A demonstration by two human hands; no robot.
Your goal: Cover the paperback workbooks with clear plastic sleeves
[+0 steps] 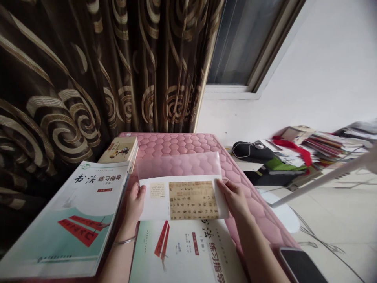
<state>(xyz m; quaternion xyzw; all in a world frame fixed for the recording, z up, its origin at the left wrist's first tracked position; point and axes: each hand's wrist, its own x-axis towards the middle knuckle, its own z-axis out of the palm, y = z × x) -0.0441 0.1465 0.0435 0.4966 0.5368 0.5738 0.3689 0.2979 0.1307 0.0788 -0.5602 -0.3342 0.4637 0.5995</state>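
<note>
Left hand [134, 205] and right hand [234, 198], bare, held well apart, with a white sheet [154, 206] spanning the gap between them. The sheet bears a tan calligraphy print [193, 199] and a smaller cream panel [157, 190]. A clear plastic film [179, 165] extends from its far edge, and the whole is raised just above a pink quilted mat [179, 145]. Grip: each hand makes a narrow pinch on one short edge, the left with its thumb [141, 190] on the sheet's face, the right with its fingers [224, 184] on the face; the fingers beneath are hidden, so their exact placing cannot be told. This edge hold appears sound: it keeps the sheet taut and level, and the fingers off the print. Even tension from both hands would best guard against creasing. A thin bracelet [124, 241] circles the left wrist. Below the sheet lies an open-faced calligraphy workbook [188, 251]; another copy [63, 220] lies to the left, on a small picture book [119, 151]. A phone [302, 267] sits at lower right. Beyond: patterned brown curtain [73, 78], window [235, 43], black bag [251, 151], red ribbon [294, 147], and stacked books [324, 147].
</note>
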